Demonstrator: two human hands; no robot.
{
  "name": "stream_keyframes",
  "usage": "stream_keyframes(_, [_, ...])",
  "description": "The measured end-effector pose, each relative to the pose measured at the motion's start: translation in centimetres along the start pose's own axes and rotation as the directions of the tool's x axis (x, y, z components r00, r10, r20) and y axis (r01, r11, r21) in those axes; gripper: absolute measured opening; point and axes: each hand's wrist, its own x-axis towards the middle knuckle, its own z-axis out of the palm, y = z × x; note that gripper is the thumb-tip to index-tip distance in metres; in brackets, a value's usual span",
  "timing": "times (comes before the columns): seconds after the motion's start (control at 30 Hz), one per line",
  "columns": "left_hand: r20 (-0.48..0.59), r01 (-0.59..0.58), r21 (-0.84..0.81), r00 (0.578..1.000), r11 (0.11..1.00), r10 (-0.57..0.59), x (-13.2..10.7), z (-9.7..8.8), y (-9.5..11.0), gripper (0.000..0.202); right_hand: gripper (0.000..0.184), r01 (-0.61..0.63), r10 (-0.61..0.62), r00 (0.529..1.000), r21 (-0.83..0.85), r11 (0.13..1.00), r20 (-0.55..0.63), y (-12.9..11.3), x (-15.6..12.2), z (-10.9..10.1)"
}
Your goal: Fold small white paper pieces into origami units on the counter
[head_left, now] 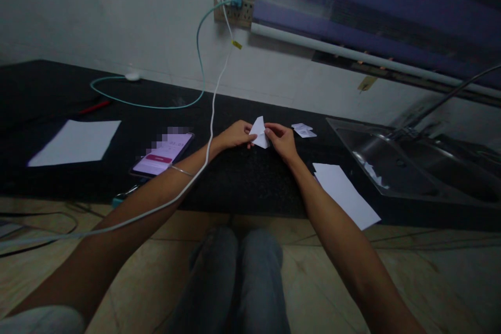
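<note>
A small folded piece of white paper is held up over the black counter between my two hands. My left hand pinches its left edge, thumb in front. On the opposite side, my right hand grips the right edge between thumb and fingers. The paper comes to a point at the top and shows a crease across it. Just right of my right hand lie several small folded white papers. A stack of white paper sheets rests beside my right forearm, near the counter's front edge.
On the left lie a white sheet and a phone with a lit screen. A white cable hangs from the wall socket across my left arm. A teal cable loops behind. The steel sink is at right.
</note>
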Motion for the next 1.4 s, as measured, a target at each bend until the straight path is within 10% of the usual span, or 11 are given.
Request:
stream_keyframes(0.33, [-0.308, 0.09, 0.266, 0.951, 0.96, -0.004, 0.3, 0.1, -0.7, 0.016, 0.065, 0.08, -0.059, 0.977, -0.092, 0.993, 0.204, 0.3, -0.2, 0.4])
stream_keyframes(0.97, [-0.27, 0.09, 0.337, 0.963, 0.937, 0.005, 1.1, 0.0, -2.2, 0.025, 0.09, 0.222, -0.092, 0.916, -0.302, 0.927, 0.39, 1.2, -0.8, 1.1])
stream_keyframes(1.2, [-0.23, 0.034, 0.176, 0.973, 0.984, 0.007, 1.0, -0.2, -1.6, 0.008, 0.076, 0.31, -0.189, 0.908, -0.294, 0.904, 0.375, 0.4, -1.0, 1.1])
stream_keyframes(1.4, [-0.23, 0.05, 0.176, 0.973, 0.983, -0.008, 0.8, -0.2, -1.3, 0.008, 0.024, 0.337, -0.282, 0.937, -0.321, 0.885, 0.207, -1.3, -0.9, 0.7])
